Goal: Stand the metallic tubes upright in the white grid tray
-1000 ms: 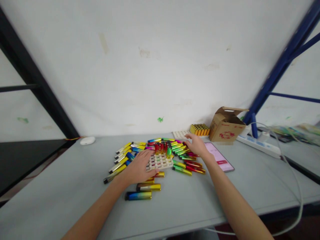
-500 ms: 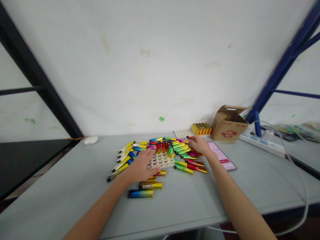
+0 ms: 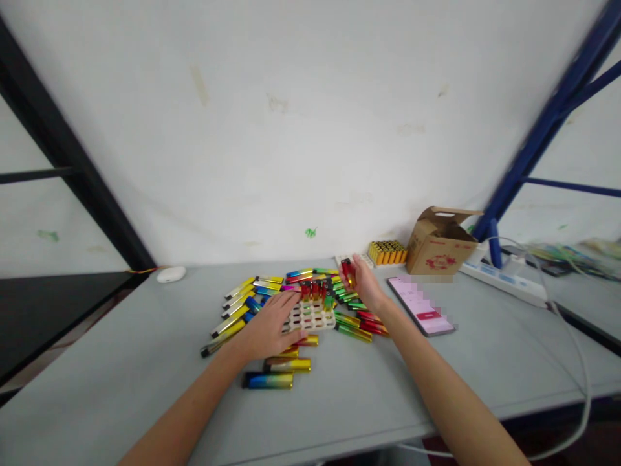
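A white tray with rows of holes (image 3: pixel 313 319) lies on the table, and several red lighters (image 3: pixel 315 290) and a green one (image 3: pixel 328 301) stand upright in its back rows. My left hand (image 3: pixel 274 323) grips the tray's left side, fingers at the back and thumb at the front. Held nearly upright in my right hand (image 3: pixel 365 283) is a red lighter (image 3: pixel 348 273), just right of the tray and above the lying lighters. Around the tray lie yellow and silver lighters (image 3: pixel 230 320), green ones (image 3: pixel 353 332), red ones (image 3: pixel 372 323) and a blue-yellow one (image 3: pixel 268 380).
At the back right stand a block of upright yellow lighters (image 3: pixel 388 252), an opened cardboard box (image 3: pixel 439 249) and another holed tray (image 3: pixel 365 260). A phone (image 3: pixel 421 307) lies right of my right hand. A power strip (image 3: pixel 504 283) with a white cable and a white case (image 3: pixel 171 274) are farther out.
My right hand has lifted a red lighter off the right-hand pile and brought it left toward the tray, turning it upright. My left hand stays at the tray. The view has shifted slightly.
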A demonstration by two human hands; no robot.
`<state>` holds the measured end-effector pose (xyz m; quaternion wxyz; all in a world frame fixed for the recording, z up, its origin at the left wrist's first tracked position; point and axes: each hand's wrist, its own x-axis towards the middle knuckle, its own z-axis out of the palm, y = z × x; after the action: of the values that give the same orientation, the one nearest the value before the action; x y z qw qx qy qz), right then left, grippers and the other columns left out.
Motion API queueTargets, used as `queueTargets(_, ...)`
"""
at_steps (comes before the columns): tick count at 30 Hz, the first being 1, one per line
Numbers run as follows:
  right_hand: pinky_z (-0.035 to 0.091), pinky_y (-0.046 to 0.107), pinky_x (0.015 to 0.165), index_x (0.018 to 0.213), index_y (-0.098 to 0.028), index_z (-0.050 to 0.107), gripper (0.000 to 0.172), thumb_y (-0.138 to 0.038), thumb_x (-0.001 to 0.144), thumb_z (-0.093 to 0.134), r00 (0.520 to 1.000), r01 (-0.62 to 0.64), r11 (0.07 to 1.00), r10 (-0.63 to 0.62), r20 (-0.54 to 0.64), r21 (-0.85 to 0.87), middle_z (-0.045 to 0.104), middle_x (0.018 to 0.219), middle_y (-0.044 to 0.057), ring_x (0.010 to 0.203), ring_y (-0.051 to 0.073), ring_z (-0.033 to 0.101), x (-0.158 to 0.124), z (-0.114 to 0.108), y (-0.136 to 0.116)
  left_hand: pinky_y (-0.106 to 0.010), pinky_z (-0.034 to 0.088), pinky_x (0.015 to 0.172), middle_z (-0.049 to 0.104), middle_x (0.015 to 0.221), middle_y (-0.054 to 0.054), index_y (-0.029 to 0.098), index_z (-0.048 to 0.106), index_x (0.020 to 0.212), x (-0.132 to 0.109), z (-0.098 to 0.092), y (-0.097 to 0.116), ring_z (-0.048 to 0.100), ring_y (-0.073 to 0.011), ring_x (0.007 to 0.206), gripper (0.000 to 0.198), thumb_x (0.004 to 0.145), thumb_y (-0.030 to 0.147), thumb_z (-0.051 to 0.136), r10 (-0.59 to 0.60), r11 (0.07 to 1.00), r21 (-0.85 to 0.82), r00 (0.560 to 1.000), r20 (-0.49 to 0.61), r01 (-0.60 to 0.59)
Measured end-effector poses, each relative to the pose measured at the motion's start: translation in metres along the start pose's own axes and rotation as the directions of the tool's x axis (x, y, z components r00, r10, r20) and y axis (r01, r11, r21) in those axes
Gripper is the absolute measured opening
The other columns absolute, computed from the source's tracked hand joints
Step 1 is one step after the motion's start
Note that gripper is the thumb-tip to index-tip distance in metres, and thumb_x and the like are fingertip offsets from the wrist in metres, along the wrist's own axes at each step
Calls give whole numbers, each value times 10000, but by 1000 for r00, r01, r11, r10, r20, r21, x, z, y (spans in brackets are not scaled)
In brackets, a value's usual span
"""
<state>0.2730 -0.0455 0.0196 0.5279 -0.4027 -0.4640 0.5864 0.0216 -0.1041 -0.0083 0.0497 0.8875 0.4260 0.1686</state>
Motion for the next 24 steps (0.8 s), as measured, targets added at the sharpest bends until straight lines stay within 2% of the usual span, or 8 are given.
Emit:
queueTargets(2, 313, 228, 441, 680, -201, 534, 434, -606, 824, 473, 995, -55, 997, 51, 80, 46, 501, 535, -14, 463, 110, 400, -4, 3, -3, -503, 344, 1121, 427, 1482, -215, 88, 420, 1420, 1, 0, 0, 389, -339, 1370, 725, 891, 577, 506, 0, 1000, 7, 1000, 7, 0)
queueTargets(5, 319, 228, 454, 664, -204, 513, 423, -594, 823, 464, 989, -85, 992, 73, 127, 89, 421, 481, -42, 443, 106, 360, -8, 5, -6, -498, 349, 1119, 441, 1469, -215, 88, 429, 1410, 1, 1, 0, 402, -335, 1362, 706, 900, 572, 493, -6, 1000, 18, 1000, 6, 6)
queueTargets(11, 300, 220, 449, 659, -200, 510, 447, -623, 795, 459, 987, -87, 992, 74, 142, 88, 369, 486, -64, 435, 95, 336, -8, 5, -2, -491, 346, 1121, 443, 1465, -212, 88, 430, 1405, 2, 2, 1, 396, -333, 1363, 681, 905, 545, 496, 9, 999, 35, 1000, -6, -9)
queueTargets(18, 296, 217, 445, 573, -208, 408, 422, -548, 823, 423, 984, -137, 988, 127, 126, 76, 366, 482, -50, 427, 92, 344, -7, 7, 4, -477, 343, 1128, 463, 1452, -193, 101, 438, 1401, 2, 1, 2, 407, -321, 1354, 675, 904, 555, 488, 18, 999, 41, 1000, -22, -17)
queueTargets(24, 186, 211, 395, 567, -221, 362, 388, -519, 815, 370, 978, -180, 977, 165, 130, 111, 264, 445, -83, 378, 77, 203, -7, 6, 6, -479, 347, 1124, 463, 1453, -196, 98, 433, 1405, 2, 0, 3, 413, -322, 1348, 681, 896, 545, 502, 12, 1000, 29, 1000, -18, -11)
